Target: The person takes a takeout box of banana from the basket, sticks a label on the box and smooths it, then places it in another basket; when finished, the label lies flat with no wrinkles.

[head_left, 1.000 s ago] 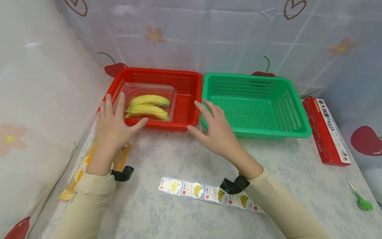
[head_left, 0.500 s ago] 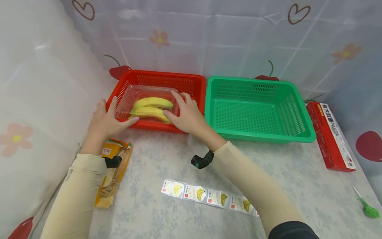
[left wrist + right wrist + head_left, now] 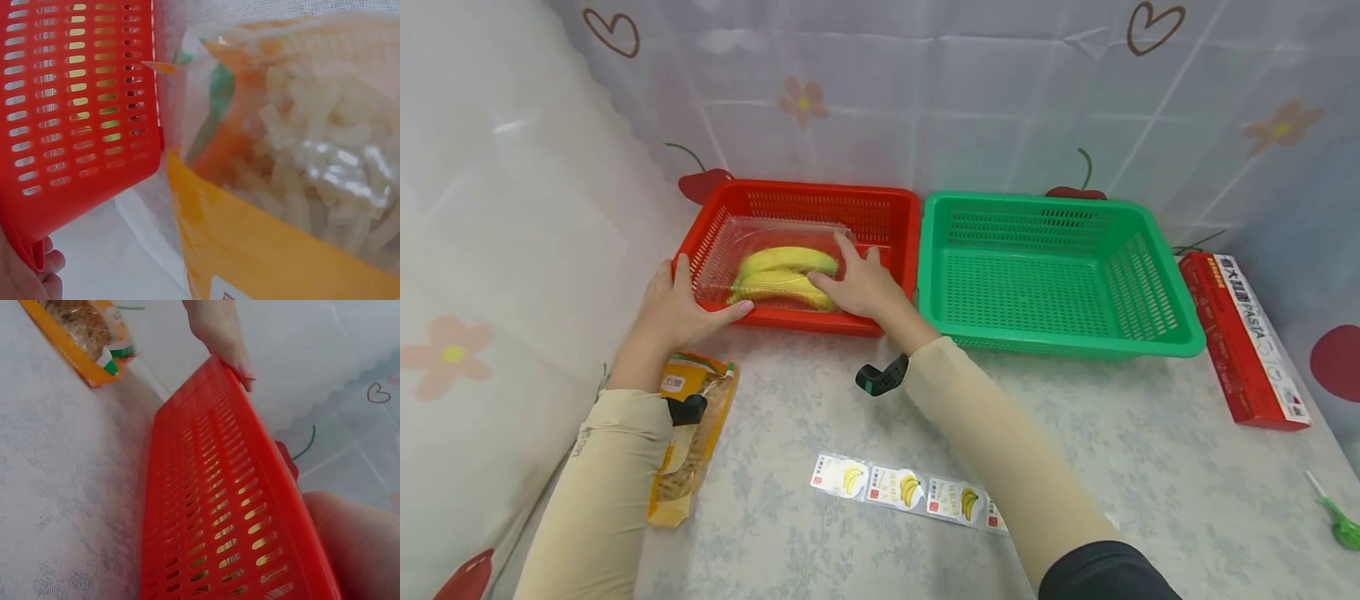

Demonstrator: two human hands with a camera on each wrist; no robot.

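**All about the grip**

Here we go, with the green basket (image 3: 1015, 292) standing over on the right; just beside it, the red basket (image 3: 805, 321), and that is where we look; inside it, toward the left, sits the clear box (image 3: 775, 237); the left hand (image 3: 672, 310) has its fingers hooked over the near left corner of the red basket, thumb on the near rim, steadying it, we think; the right hand (image 3: 863, 283) is in over the right end of the clear box, thumb and forefinger parted, though whether they pinch it we cannot tell; under the plastic lie the bananas (image 3: 786, 285); we judge this the taking-hold step; the next move calls, in our view, for a sure hold at both ends, so that any lift comes up level past the rim.
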